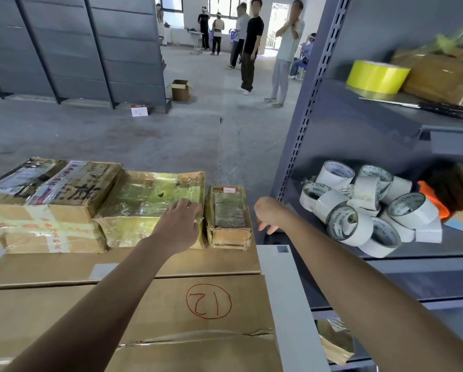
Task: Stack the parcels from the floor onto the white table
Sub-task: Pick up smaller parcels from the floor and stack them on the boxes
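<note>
Three taped parcels stand in a row at the far edge of the white table [292,285]: a big brown box [42,210] on the left, a yellow-wrapped parcel [150,200] in the middle, a small narrow parcel [229,210] on the right. My left hand [180,224] rests on the yellow parcel's right near corner, its fingertips curving over the edge beside the small parcel. My right hand [265,214] hangs just right of the small parcel, wrist bent down, fingers loosely curled and holding nothing.
Flat cardboard sheets [171,318], one marked 12 in red, cover the table near me. A grey shelf rack [386,130] stands close on the right with several white tape rolls [359,210] and a yellow roll [376,76]. Several people stand on the floor beyond, near an open box [180,89].
</note>
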{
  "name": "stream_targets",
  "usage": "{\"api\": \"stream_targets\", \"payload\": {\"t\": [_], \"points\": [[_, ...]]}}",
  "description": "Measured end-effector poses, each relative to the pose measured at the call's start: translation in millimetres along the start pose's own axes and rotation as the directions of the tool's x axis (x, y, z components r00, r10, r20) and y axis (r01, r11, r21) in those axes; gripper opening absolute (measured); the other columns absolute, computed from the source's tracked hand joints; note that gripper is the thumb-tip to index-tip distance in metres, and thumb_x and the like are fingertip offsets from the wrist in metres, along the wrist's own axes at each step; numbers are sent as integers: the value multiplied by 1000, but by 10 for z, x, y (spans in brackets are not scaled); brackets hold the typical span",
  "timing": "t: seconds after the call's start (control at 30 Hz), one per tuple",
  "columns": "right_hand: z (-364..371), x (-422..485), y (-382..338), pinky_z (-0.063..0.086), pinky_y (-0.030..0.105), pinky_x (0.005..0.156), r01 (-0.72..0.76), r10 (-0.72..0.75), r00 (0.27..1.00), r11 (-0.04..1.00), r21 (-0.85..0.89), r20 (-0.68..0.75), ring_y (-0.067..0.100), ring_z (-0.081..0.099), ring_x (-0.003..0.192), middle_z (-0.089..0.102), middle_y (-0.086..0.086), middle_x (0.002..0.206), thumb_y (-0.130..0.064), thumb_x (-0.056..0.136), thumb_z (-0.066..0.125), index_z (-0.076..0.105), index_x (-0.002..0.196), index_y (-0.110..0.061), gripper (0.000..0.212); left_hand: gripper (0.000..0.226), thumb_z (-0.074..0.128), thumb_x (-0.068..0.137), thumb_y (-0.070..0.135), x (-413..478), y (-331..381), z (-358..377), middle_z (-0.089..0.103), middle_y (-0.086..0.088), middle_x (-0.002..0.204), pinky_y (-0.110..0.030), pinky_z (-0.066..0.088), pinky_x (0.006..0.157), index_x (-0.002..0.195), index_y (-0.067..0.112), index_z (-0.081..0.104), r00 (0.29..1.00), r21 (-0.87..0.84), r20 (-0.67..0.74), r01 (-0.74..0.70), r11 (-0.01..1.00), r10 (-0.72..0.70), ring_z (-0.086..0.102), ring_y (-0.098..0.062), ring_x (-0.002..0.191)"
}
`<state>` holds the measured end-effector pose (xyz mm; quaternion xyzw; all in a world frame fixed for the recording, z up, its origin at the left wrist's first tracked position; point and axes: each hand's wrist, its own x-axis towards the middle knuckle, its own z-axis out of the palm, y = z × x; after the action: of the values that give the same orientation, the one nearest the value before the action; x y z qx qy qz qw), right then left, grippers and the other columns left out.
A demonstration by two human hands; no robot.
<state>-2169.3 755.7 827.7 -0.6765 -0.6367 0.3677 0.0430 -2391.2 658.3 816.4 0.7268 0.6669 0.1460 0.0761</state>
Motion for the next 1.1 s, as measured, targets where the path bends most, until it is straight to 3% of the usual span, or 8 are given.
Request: {"api": "stream_targets", "payload": {"t": [0.13,0.33,0.5,0.57,0.67,0.8,0.93,1.1], "points": [[47,-142,-19,59,44,81,-29,29,1000,1000,8,10,27,70,93,70,16,108,-14,102,36,50,130,-1,34,32,45,93,17,-71,16,-54,44,-6,130,-36,38,100,125,18,49,1000,-17,-7,-12,1000,11,40,-25,125],[164,-468,-173,60,40,76,58,-60,997,997,-45,-46,23,70,89,68,16,107,-16,100,30,51,128,-2,37,38,48,93,17,-219,-37,-167,45,-8,130,-37,39,101,131,16,47,997,-29,-19,-81,996,80,41,-26,126],[369,-769,-284,60,46,74,95,-118,979,986,-136,-165,33,69,89,68,20,97,-16,100,36,62,100,2,31,42,49,92,16,-386,-126,-239,43,-8,132,-37,37,102,134,18,44,991,-70,-18,-135,988,134,39,-27,127],[481,-879,-289,58,41,71,116,-152,963,979,-167,-222,32,67,86,65,17,92,-19,100,37,58,94,-2,28,43,50,91,15,-471,-167,-230,43,-9,133,-37,37,102,134,17,45,988,-100,-20,-156,983,155,38,-28,128],[696,-1064,-255,46,32,64,143,-202,940,965,-221,-274,23,61,79,68,12,99,-26,100,41,61,106,-9,27,47,51,92,16,-646,-194,-209,39,-11,139,-39,36,104,138,14,42,983,-125,3,-183,975,185,35,-30,132],[979,-1304,-270,47,34,80,173,-245,922,954,-246,-300,23,59,95,65,4,115,-34,96,49,56,125,-20,33,44,49,94,18,-976,-240,-235,39,-12,139,-41,38,105,137,13,42,983,-162,19,-176,971,181,35,-29,132],[1180,-1588,-391,52,36,78,235,-319,909,924,-302,-268,19,60,87,65,2,113,-39,96,48,51,125,-23,33,43,48,94,17,-1399,-376,-374,39,-10,137,-38,35,105,137,14,41,993,-186,15,-111,976,115,33,-28,132],[1536,-2044,-527,49,36,79,373,-456,876,848,-377,-159,22,60,102,60,3,127,-42,98,46,47,134,-21,42,44,48,92,17,-2134,-528,-594,38,-7,138,-35,35,100,136,17,42,994,-249,-23,100,963,-109,37,-26,129]]}}
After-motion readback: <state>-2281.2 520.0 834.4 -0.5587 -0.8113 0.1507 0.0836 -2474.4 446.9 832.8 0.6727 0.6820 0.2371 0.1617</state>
